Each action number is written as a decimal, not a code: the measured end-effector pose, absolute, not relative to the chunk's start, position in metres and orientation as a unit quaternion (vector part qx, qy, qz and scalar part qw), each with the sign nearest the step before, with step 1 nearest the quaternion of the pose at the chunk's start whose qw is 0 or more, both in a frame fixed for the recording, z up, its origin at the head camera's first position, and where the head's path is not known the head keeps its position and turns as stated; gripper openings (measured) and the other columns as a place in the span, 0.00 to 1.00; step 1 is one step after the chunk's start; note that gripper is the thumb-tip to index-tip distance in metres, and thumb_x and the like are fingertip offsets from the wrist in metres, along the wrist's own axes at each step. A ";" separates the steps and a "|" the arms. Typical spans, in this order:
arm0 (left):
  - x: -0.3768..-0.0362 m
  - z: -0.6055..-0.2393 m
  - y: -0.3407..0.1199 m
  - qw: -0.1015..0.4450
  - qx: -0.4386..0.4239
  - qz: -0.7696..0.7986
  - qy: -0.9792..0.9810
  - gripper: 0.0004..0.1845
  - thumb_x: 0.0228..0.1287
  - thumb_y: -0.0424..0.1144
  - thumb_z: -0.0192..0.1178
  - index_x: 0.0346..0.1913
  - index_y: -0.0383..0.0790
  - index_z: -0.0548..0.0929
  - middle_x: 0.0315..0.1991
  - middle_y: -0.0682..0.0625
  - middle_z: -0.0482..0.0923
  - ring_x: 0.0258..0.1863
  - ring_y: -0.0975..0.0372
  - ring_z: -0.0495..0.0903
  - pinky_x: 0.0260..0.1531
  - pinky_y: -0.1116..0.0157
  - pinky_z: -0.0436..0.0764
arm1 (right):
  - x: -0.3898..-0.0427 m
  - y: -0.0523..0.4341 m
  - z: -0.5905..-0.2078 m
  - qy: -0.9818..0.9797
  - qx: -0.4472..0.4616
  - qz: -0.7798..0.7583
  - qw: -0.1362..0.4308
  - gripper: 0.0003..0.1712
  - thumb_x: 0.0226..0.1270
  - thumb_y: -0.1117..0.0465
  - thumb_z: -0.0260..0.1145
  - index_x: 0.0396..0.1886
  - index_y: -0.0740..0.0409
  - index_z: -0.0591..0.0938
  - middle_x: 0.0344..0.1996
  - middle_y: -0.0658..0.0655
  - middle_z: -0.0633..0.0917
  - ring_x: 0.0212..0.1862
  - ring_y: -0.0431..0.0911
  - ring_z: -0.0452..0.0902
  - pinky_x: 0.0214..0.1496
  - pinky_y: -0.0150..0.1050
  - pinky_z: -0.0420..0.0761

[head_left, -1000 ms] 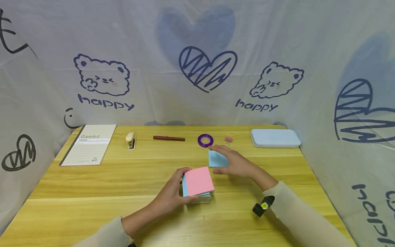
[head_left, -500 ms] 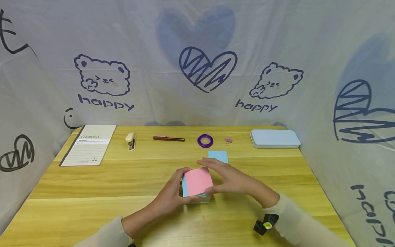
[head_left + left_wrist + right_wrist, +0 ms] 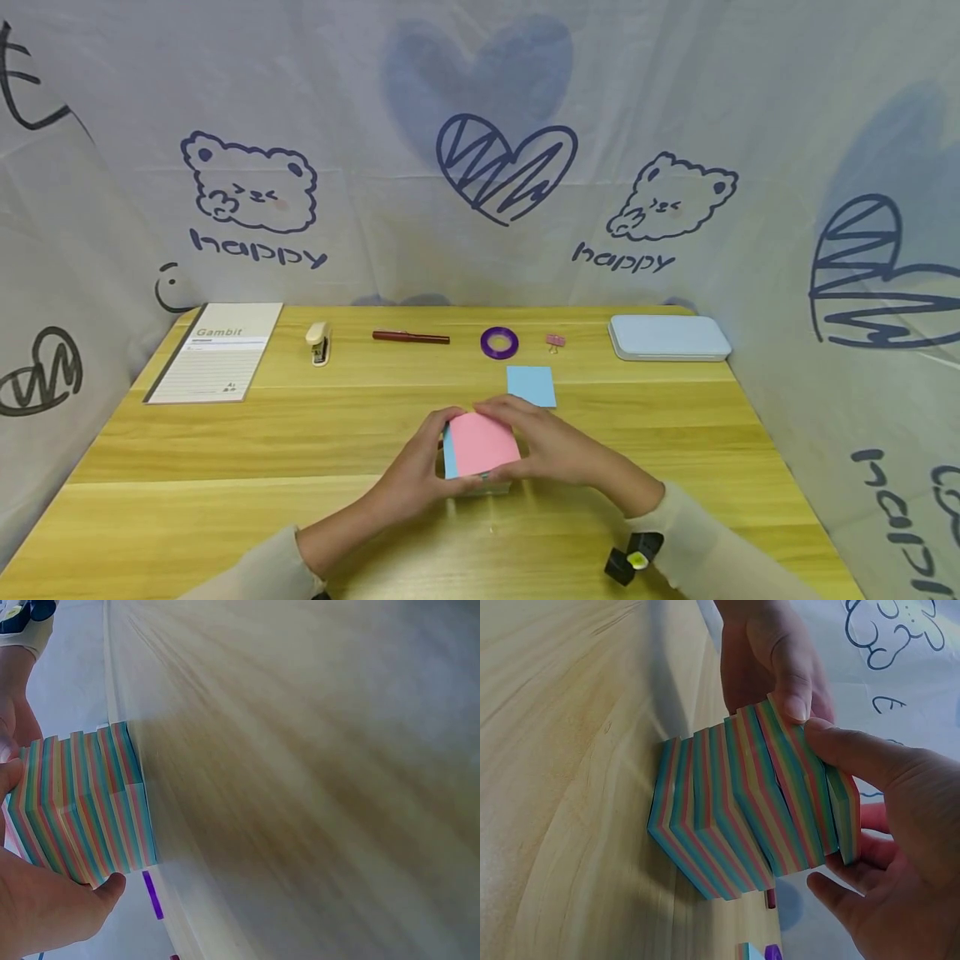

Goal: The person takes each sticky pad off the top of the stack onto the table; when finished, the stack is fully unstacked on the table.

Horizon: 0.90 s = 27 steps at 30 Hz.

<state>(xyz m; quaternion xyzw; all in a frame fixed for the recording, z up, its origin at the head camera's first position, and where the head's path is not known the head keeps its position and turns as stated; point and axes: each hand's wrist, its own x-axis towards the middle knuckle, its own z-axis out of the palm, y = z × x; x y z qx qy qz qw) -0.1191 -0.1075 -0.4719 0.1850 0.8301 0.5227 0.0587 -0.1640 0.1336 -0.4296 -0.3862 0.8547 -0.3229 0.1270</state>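
Wooden desk (image 3: 225,467), sticky-note block (image 3: 480,446) gripped between left hand (image 3: 411,475), right hand (image 3: 558,450)

- Wooden worktop (image 3: 225,467) — pale planks, cloth on three sides.
- Back row: notepad (image 3: 216,352), stapler (image 3: 318,342), pen (image 3: 410,337), tape ring (image 3: 499,342), binder clip (image 3: 555,340), blue case (image 3: 669,337).
- Nearer — blue note (image 3: 531,386), block of sticky notes (image 3: 480,450).

Bright, even light; wrist views blurred; head view edge-warped.
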 end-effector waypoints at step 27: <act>-0.121 -0.467 -0.106 0.065 0.189 0.492 0.847 0.46 0.55 0.43 0.80 0.74 0.37 0.67 0.66 0.43 0.70 0.62 0.52 0.74 0.63 0.49 0.78 | -0.190 0.186 -0.424 0.878 -0.316 -0.344 0.104 0.49 0.58 0.48 0.81 0.77 0.52 0.70 0.73 0.57 0.73 0.75 0.59 0.66 0.72 0.62 0.69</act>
